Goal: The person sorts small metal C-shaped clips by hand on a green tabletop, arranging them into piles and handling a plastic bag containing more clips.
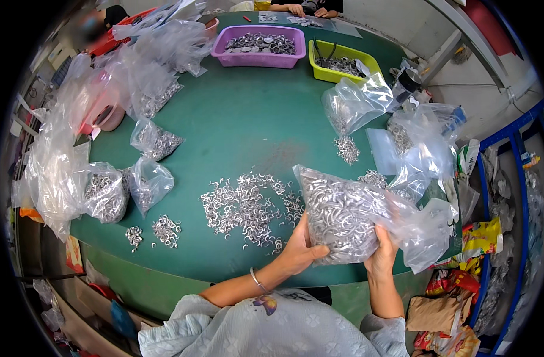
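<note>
Both my hands hold a big clear plastic bag [343, 214] packed with small curved silvery metal pieces, lifted over the table's front right. My left hand [304, 245] grips its lower left side, thumb across the front. On the other side my right hand [381, 253] clasps the lower right, by the gathered loose plastic. Just left of the bag, a spread heap of the same curved metal pieces [242, 208] lies on the green tabletop [242, 119]. The bag hides part of the pieces behind it.
Filled clear bags [108, 193] crowd the left side, with two small piles [166, 231] of metal parts before them. More bags [358, 104] stand at right. A purple basin [259, 58] and a yellow-green basin [337, 74] sit far back. Another person's hands [310, 11] show at the far edge.
</note>
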The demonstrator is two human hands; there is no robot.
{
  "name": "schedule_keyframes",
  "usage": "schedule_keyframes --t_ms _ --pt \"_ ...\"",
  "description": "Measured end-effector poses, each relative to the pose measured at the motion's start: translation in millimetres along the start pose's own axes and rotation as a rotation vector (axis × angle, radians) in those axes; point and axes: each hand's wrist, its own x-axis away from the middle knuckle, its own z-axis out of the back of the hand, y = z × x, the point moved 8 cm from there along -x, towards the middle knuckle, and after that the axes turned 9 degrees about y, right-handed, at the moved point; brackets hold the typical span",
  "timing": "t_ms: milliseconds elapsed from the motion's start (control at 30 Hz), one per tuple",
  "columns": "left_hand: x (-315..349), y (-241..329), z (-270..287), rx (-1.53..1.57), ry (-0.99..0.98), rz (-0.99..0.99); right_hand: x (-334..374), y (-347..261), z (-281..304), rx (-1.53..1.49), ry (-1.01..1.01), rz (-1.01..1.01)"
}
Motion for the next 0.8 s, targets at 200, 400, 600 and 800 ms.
schedule_keyframes --t_ms 200,400,600,800 --pt "1.5 -0.1 -10.9 0.079 0.004 0.076 -5.0 -13.7 -9.8 -0.006 -0.059 0.050" --pt "-4.5 -13.2 -22.9 0.114 -0.018 0.168 -11.7 -32.6 -1.5 0.031 0.041 0.224" --pt "-24.0 -29.8 -54.3 0.114 -0.177 0.269 -14.2 -79.1 20.0 -0.147 0.188 0.317" --pt "-12.4 2.6 -62.9 -0.378 -0.288 0.096 -38.7 -163.8 80.4 0.154 0.405 0.635"
